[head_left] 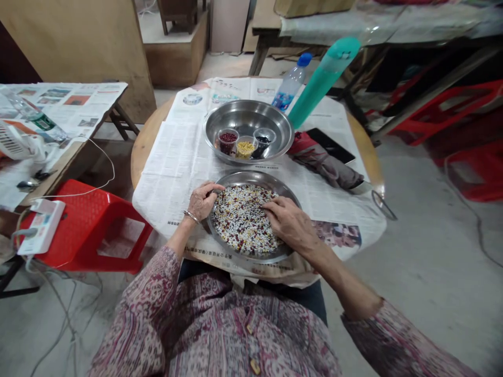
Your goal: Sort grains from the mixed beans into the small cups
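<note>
A round metal plate (pixel 293 195) holds a mixed layer of white grains, dark red beans and yellow beans (pixel 245 220). My left hand (pixel 202 201), a bangle at its wrist, grips the plate's left rim with fingers curled over it. Over the right part of the mix, my right hand (pixel 288 220) has its thumb and fingertips pinched together at the surface; what is between them is too small to tell. Beyond the plate stands a metal basin (pixel 210 128) with three clear cups: dark red beans (pixel 228 138), yellow beans (pixel 245 149) and black beans (pixel 264 139).
Newspaper (pixel 167 157) covers the round table. Behind the basin stand a water bottle (pixel 291 81) and a tall teal object (pixel 324 81). A folded umbrella (pixel 330 165) and a black phone (pixel 330 145) lie at right. A red stool (pixel 90 225) carries a power strip (pixel 43 225).
</note>
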Action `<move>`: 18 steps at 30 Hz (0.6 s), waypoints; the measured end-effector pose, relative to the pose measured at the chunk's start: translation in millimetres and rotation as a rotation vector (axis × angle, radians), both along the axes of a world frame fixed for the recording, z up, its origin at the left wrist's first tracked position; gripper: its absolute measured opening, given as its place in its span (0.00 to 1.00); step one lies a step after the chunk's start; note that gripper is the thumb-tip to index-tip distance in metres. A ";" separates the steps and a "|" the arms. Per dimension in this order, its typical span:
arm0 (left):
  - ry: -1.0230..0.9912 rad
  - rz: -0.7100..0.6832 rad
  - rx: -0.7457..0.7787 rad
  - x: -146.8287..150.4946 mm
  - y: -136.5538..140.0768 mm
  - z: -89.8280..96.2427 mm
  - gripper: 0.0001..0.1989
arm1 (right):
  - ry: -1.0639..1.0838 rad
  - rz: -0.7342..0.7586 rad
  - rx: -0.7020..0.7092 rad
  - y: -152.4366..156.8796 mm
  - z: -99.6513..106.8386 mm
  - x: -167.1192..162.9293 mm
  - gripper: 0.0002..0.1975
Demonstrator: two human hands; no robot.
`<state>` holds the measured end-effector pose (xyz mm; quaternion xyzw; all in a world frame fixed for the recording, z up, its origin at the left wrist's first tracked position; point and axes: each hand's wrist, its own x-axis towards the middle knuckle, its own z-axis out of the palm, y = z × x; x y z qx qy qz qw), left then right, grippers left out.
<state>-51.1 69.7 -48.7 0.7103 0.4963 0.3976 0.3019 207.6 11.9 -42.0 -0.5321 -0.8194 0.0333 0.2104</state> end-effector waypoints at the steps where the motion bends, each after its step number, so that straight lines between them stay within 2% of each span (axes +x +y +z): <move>1: 0.000 -0.001 0.002 0.2 0.1 -0.2 0.16 | -0.015 -0.001 -0.011 -5.3 1.7 2.5 0.10; 5: 0.009 0.006 0.012 1.1 0.3 -1.3 0.16 | -0.012 0.010 -0.101 -31.2 8.7 -1.0 0.09; 10: -0.031 -0.004 0.024 1.7 -0.4 -2.0 0.16 | 0.182 0.127 -0.258 -47.2 7.9 -30.3 0.11; 13: -0.032 0.009 0.020 1.8 -0.2 -2.4 0.16 | 0.291 0.171 -0.292 -36.8 4.8 -55.9 0.10; 18: -0.021 -0.003 0.028 1.5 -0.1 -2.9 0.16 | 0.297 0.221 -0.199 7.3 3.1 -82.3 0.11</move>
